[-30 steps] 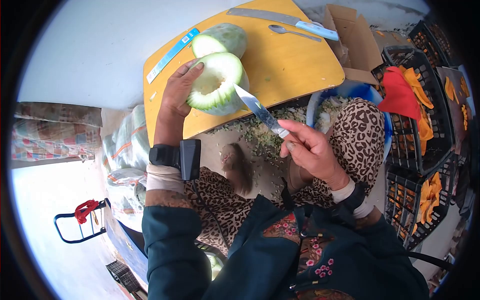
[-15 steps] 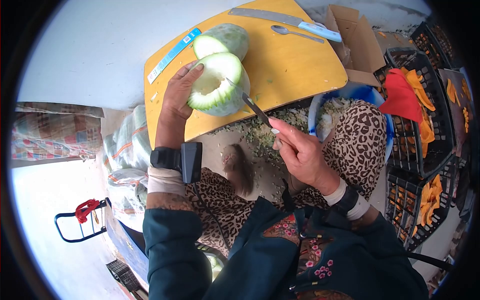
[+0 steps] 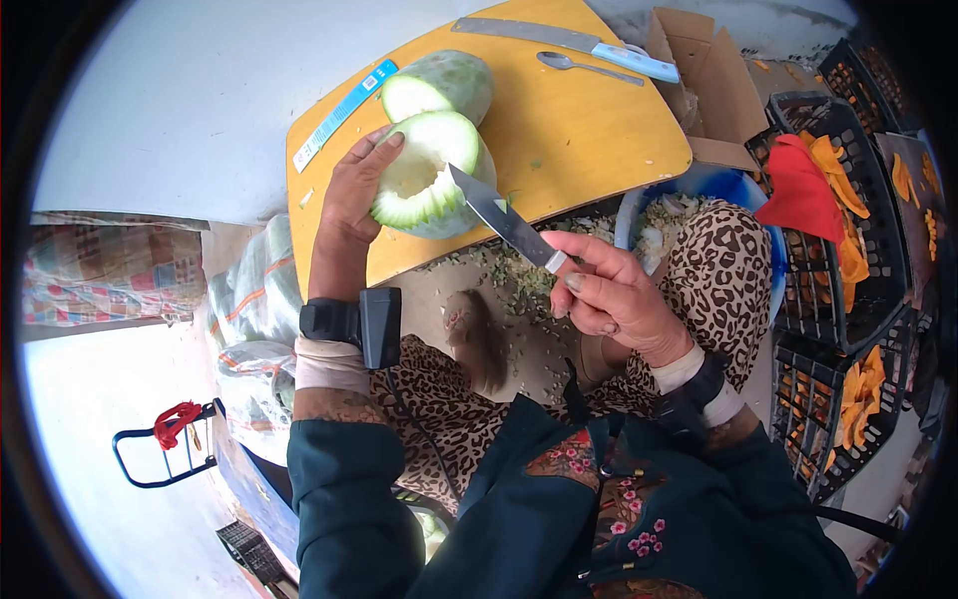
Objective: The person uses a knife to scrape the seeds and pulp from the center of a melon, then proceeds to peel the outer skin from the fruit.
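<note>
A hollowed piece of winter melon [image 3: 454, 212] with pale flesh and a notched cut rim rests at the near edge of the yellow table [image 3: 559, 130]. My left hand [image 3: 357, 185] grips its left side, thumb on the rim. In my right hand [image 3: 624, 299] is a knife [image 3: 504, 222], its handle mostly hidden by my fingers. The blade's tip is at the melon's right rim, and a small pale bit clings to the blade. Behind lies another cut winter melon [image 3: 449, 82], its pale face turned towards me.
On the table lie a large knife [image 3: 569, 38], a spoon [image 3: 589, 67] and a blue-white strip [image 3: 344, 115]. A blue-rimmed basin [image 3: 626, 225] with scraps stands right, below a cardboard box [image 3: 718, 90]. Black crates [image 3: 798, 399] hold orange strips. Scraps litter the floor [image 3: 519, 369].
The knife has turned so its broad blade face shows, and its tip has drawn back slightly from the hollow. My right hand has shifted a little right and down.
</note>
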The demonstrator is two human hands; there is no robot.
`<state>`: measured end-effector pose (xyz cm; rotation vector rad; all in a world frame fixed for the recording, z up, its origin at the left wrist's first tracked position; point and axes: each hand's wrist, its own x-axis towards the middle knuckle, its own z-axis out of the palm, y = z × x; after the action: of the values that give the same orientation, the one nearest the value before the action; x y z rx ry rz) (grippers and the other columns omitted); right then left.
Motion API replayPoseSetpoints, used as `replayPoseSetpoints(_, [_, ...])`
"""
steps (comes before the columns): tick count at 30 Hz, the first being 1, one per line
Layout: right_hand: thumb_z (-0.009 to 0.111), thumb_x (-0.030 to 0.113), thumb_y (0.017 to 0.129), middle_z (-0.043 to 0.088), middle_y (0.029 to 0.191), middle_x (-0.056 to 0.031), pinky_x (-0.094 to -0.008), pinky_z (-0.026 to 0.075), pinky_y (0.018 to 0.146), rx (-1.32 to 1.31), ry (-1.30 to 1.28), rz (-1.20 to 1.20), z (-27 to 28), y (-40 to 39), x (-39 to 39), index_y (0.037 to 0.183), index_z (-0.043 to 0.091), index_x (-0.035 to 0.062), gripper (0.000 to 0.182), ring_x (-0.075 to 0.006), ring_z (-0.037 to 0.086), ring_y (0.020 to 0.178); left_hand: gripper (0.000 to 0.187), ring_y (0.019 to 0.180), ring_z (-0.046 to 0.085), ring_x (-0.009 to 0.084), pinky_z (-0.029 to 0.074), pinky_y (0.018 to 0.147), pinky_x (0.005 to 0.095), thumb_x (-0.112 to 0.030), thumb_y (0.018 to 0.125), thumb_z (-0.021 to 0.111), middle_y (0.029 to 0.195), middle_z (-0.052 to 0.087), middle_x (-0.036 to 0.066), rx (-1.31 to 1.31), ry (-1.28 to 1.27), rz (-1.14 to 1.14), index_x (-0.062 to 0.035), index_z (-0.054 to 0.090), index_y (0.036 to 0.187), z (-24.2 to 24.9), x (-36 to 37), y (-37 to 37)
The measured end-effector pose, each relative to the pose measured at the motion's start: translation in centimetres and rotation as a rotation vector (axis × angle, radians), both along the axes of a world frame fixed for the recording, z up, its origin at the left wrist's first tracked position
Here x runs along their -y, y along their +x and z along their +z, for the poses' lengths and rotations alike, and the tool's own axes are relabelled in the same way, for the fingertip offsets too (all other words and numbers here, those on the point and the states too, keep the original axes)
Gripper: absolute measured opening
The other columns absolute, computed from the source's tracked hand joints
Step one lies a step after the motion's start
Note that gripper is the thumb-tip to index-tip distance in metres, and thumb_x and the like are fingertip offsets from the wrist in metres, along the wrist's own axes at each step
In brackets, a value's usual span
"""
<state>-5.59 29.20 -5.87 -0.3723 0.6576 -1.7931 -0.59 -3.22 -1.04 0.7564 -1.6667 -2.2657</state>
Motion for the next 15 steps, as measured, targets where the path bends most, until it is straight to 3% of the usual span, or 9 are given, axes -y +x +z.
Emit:
replayPoseSetpoints(2, [0.051, 0.003, 0.095, 0.064, 0.088, -0.0041, -0.0209, 0.046, 0.059, -0.069, 0.046, 0.044, 0.2, -0.1, -0.5, 0.137, 0.050, 0.0046, 0.042, -0.0031, 0.049, 0.060, 0.029, 0.093, 0.068, 0.0231, 0.058, 0.082, 0.0350, -0.010, 0.094, 0.062, 0.108, 0.067, 0.015, -0.006, 0.003, 0.001, 0.0038, 0.058, 0.119, -0.1, 0.1, 0.1])
replayPoseSetpoints(5, [0.052, 0.008, 0.096, 0.066, 0.090, -0.0050, -0.0242, 0.047, 0.058, -0.503, 0.114, 0.135, 1.2, 0.3, -1.2, 0.133, 0.054, 0.0043, 0.038, -0.0064, 0.055, 0.063, 0.029, 0.094, 0.068, 0.0232, 0.058, 0.082, 0.0352, -0.010, 0.094, 0.062, 0.108, 0.066, 0.015, -0.033, 0.042, 0.001, 0.0038, 0.058, 0.119, -0.6, 0.6, 0.2])
replayPoseSetpoints(6, [0.055, 0.007, 0.094, 0.068, 0.086, -0.0046, -0.0279, 0.049, 0.060, -0.698, 0.093, 0.047, 0.5, 1.2, -1.1, 0.129, 0.057, 0.0026, 0.035, -0.0087, 0.059, 0.067, 0.029, 0.094, 0.068, 0.0234, 0.058, 0.082, 0.0353, -0.010, 0.094, 0.062, 0.108, 0.066, 0.015, -0.041, 0.057, 0.008, 0.0037, 0.058, 0.118, -0.7, 0.8, 0.2])
replayPoseSetpoints(9, [0.055, 0.001, 0.090, 0.065, 0.079, -0.0029, -0.0284, 0.050, 0.065, -1.481, 0.325, -0.003, 1.5, 1.0, -1.9, 0.128, 0.057, 0.0009, 0.038, -0.0090, 0.061, 0.070, 0.029, 0.094, 0.068, 0.0236, 0.058, 0.082, 0.0356, -0.010, 0.094, 0.062, 0.108, 0.066, 0.014, -0.048, 0.091, 0.016, 0.0037, 0.058, 0.119, -1.3, 1.4, 0.3])
replayPoseSetpoints(10, [0.054, -0.005, 0.087, 0.061, 0.076, -0.0014, -0.0251, 0.050, 0.067, -1.488, 0.329, -0.044, 2.3, 1.0, -2.1, 0.128, 0.056, 0.0007, 0.042, -0.0061, 0.056, 0.069, 0.029, 0.094, 0.068, 0.0237, 0.058, 0.082, 0.0357, -0.010, 0.094, 0.062, 0.108, 0.066, 0.014, -0.050, 0.101, 0.012, 0.0036, 0.057, 0.119, -1.5, 1.5, 0.3])
replayPoseSetpoints(13, [0.052, -0.009, 0.086, 0.056, 0.074, -0.0005, -0.0234, 0.050, 0.071, -0.882, 0.171, -0.039, 3.1, 0.8, -2.4, 0.130, 0.056, 0.0016, 0.045, -0.0047, 0.050, 0.068, 0.029, 0.094, 0.067, 0.0238, 0.058, 0.082, 0.0359, -0.011, 0.094, 0.061, 0.108, 0.066, 0.014, -0.052, 0.093, 0.018, 0.0038, 0.057, 0.119, -1.2, 1.0, 0.3])
replayPoseSetpoints(15, [0.053, -0.010, 0.086, 0.054, 0.073, -0.0004, -0.0225, 0.050, 0.072, -0.896, 0.192, -0.276, 1.9, 1.2, -1.8, 0.131, 0.055, 0.0025, 0.047, -0.0043, 0.047, 0.068, 0.029, 0.094, 0.067, 0.0237, 0.058, 0.082, 0.0359, -0.011, 0.094, 0.061, 0.108, 0.066, 0.014, -0.055, 0.083, 0.017, 0.0038, 0.057, 0.119, -1.0, 0.7, 0.3])
